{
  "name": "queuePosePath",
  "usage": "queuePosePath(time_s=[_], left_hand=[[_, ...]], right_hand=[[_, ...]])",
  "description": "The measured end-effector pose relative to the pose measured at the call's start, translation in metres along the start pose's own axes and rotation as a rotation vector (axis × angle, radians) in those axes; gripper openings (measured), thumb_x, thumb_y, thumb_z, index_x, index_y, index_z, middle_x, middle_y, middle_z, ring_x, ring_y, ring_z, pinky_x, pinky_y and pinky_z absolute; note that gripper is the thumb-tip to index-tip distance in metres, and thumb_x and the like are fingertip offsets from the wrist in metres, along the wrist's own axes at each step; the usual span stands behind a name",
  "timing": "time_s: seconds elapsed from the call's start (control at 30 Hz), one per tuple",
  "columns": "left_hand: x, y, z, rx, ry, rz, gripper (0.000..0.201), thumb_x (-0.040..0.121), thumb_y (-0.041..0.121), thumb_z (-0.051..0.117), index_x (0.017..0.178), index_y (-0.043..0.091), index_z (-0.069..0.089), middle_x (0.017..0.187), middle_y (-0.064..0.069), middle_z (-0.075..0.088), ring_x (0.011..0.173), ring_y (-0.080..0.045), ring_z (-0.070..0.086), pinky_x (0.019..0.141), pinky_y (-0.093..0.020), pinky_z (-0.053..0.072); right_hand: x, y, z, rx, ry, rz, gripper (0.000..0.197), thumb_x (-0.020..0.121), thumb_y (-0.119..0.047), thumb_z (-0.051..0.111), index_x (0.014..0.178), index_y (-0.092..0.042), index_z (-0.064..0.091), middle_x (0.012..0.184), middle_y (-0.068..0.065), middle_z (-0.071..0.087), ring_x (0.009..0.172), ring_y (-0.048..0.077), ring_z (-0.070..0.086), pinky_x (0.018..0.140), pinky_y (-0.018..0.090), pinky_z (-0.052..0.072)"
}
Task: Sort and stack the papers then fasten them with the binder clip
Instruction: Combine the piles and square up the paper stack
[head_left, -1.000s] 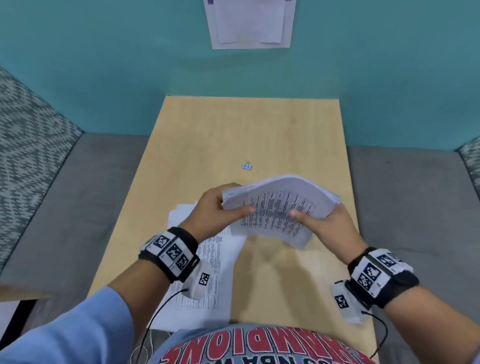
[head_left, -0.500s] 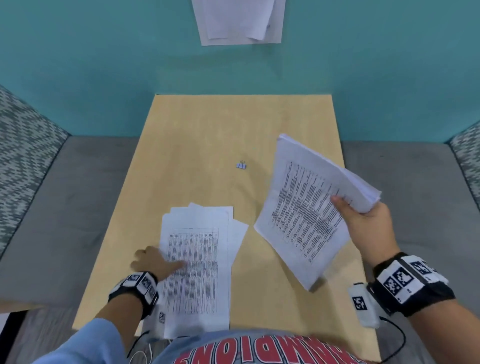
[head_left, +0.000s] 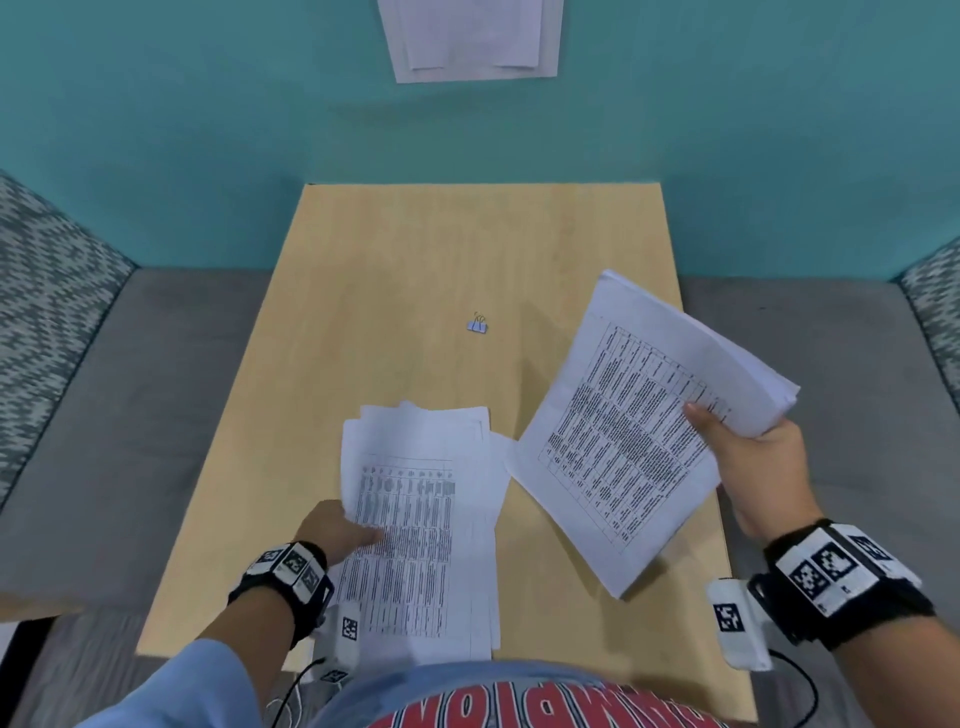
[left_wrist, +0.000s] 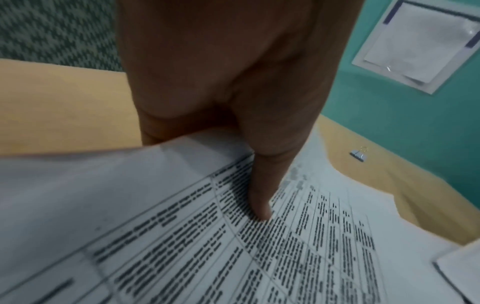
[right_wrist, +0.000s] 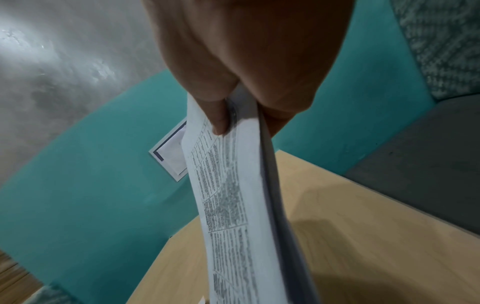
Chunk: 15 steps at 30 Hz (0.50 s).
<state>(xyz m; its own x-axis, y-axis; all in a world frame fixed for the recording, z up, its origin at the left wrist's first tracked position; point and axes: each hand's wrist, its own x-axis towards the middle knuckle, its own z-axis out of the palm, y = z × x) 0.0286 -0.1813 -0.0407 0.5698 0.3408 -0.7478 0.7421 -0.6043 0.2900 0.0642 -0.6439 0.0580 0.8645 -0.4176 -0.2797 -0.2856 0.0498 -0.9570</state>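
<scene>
The left hand has let go of the bundle and dropped to the loose sheets at the near left of the table, thumb on top and fingers under the edge, apparently lifting them. The right hand now carries the thicker stack alone, pinched at its right edge and tilted above the table's right side. Gathering looks half done. The binder clip lies untouched farther out, mid-table.
</scene>
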Motion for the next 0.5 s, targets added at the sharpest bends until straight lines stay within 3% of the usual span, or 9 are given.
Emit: queuePosePath(time_s=[0.1,0.17,0.23,0.3,0.37,0.43,0.5], left_hand=[[-0.02,0.007,-0.011,-0.156,-0.042,0.165,0.044,0.081,0.018,0.091,0.12,0.01,0.072,0.116,-0.007,0.079,0.109,-0.027,0.074,0.107,-0.051,0.055],[-0.042,0.019,-0.033,-0.226,-0.052,0.27,0.042,0.08,0.017,0.092,0.118,0.016,0.076,0.106,0.005,0.083,0.101,-0.014,0.078,0.1,-0.043,0.06],[-0.069,0.032,-0.059,-0.236,-0.06,0.374,0.037,0.079,0.014,0.092,0.113,0.02,0.079,0.101,0.011,0.085,0.095,-0.006,0.08,0.093,-0.035,0.061],[-0.099,0.044,-0.085,-0.186,-0.053,0.467,0.028,0.079,0.011,0.092,0.103,0.023,0.083,0.098,0.012,0.085,0.091,-0.001,0.079,0.085,-0.025,0.06],[-0.125,0.055,-0.105,-0.185,-0.059,0.554,0.024,0.077,0.008,0.092,0.094,0.022,0.085,0.095,0.01,0.085,0.088,0.0,0.079,0.077,-0.015,0.059],[-0.146,0.068,-0.117,-0.27,-0.052,0.628,0.026,0.077,0.003,0.09,0.098,0.017,0.085,0.098,0.004,0.086,0.091,-0.006,0.08,0.076,-0.015,0.059],[-0.156,0.082,-0.118,-0.397,-0.063,0.68,0.034,0.08,-0.004,0.086,0.11,0.012,0.08,0.106,-0.001,0.085,0.098,-0.012,0.081,0.079,-0.019,0.062]], right_hand=[[-0.002,-0.004,-0.01,0.013,-0.006,0.003,0.007,0.09,-0.013,0.081,0.09,-0.017,0.076,0.089,-0.007,0.083,0.088,0.016,0.08,0.076,0.035,0.064],[-0.001,-0.011,-0.015,0.048,-0.015,0.0,0.01,0.093,-0.008,0.077,0.091,-0.017,0.074,0.087,-0.009,0.083,0.079,0.007,0.08,0.063,0.023,0.063],[0.002,-0.019,-0.017,0.101,-0.013,0.006,0.011,0.094,-0.004,0.074,0.093,-0.015,0.073,0.081,-0.011,0.082,0.074,0.003,0.079,0.059,0.018,0.061],[0.007,-0.027,-0.014,0.125,-0.02,0.009,0.009,0.093,-0.005,0.075,0.092,-0.014,0.074,0.082,-0.009,0.083,0.076,0.005,0.079,0.059,0.019,0.061],[0.01,-0.032,-0.005,0.097,-0.063,0.018,0.005,0.091,-0.007,0.078,0.093,-0.011,0.076,0.092,-0.001,0.084,0.084,0.015,0.081,0.069,0.029,0.065],[0.006,-0.038,0.013,0.072,-0.133,0.035,0.008,0.09,-0.008,0.08,0.098,-0.01,0.078,0.099,0.007,0.083,0.092,0.025,0.08,0.084,0.044,0.064],[-0.002,-0.046,0.034,0.083,-0.231,0.04,0.013,0.09,-0.006,0.079,0.102,-0.012,0.078,0.101,0.005,0.084,0.096,0.024,0.08,0.088,0.044,0.062]])
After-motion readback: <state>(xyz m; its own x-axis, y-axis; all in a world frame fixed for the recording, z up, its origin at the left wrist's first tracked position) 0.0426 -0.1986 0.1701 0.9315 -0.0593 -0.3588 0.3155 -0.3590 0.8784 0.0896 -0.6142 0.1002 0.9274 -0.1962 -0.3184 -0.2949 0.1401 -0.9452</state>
